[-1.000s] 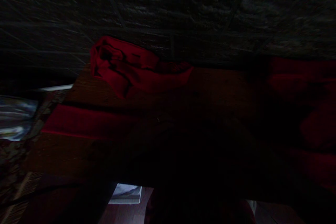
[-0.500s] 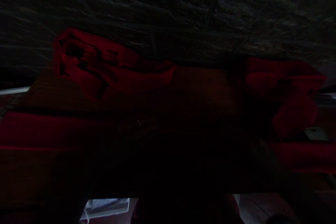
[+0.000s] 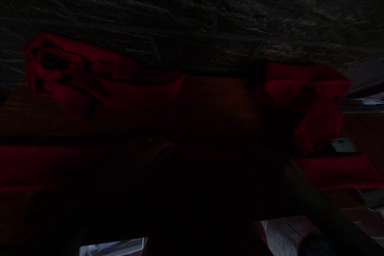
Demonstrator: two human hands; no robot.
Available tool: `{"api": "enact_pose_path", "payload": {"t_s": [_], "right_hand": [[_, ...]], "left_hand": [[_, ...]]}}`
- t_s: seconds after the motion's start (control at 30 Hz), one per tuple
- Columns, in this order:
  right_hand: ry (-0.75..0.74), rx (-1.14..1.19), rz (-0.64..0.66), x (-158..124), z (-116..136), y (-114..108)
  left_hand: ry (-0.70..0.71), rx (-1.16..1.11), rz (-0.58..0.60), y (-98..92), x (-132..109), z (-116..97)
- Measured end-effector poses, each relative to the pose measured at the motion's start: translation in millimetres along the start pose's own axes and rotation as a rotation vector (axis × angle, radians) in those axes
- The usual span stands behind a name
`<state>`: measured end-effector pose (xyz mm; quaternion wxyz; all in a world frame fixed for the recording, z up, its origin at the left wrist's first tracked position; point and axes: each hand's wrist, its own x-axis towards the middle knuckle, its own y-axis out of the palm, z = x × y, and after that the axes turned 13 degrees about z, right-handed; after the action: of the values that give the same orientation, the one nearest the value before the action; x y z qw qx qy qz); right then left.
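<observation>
Deep shadow covers the middle of the view, so little of either hand shows. A long red cloth strip (image 3: 45,167) lies across the wooden table (image 3: 214,96), from the left edge to the right side. My left hand (image 3: 159,148) is a faint shape over the strip's dark middle part. My right hand (image 3: 271,158) is dimly visible at the end of my right forearm (image 3: 315,204), close to the strip's right part. The fingers of both are lost in the dark, and whether they hold the strip cannot be made out.
Crumpled red cloth (image 3: 120,92) lies at the back left of the table. Another red cloth pile (image 3: 309,88) sits at the back right, with a phone-like flat object (image 3: 344,145) beside it. Behind rises a tiled stone-look wall (image 3: 186,4). A pale tray-like object (image 3: 120,247) shows below the front edge.
The whole view has shifted, so the cloths, table and wall appear farther left. More of my right forearm shows now. No change in the hands' grip can be made out.
</observation>
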<state>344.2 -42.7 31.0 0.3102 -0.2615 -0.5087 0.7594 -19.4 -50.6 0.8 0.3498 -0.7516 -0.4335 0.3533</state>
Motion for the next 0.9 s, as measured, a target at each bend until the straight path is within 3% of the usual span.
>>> {"api": "enact_pose_path", "payload": {"t_s": [0.13,0.33,0.67,0.9], "right_hand": [[0.056,0.046,0.083,3.4,-5.6,7.6],[0.085,0.09,0.01,11.2,-6.7,9.8],[0.078,0.047,0.002,13.8,-7.8,9.2],[-0.013,0.04,0.082,26.8,19.9,2.1]], "left_hand": [[0.047,-0.011,0.03,0.3,4.9,0.6],[0.086,-0.015,0.029,2.1,10.2,0.1],[0.058,0.01,-0.003,-2.0,10.5,-10.0],[0.061,0.116,-0.085,-10.3,1.8,-3.2]]}}
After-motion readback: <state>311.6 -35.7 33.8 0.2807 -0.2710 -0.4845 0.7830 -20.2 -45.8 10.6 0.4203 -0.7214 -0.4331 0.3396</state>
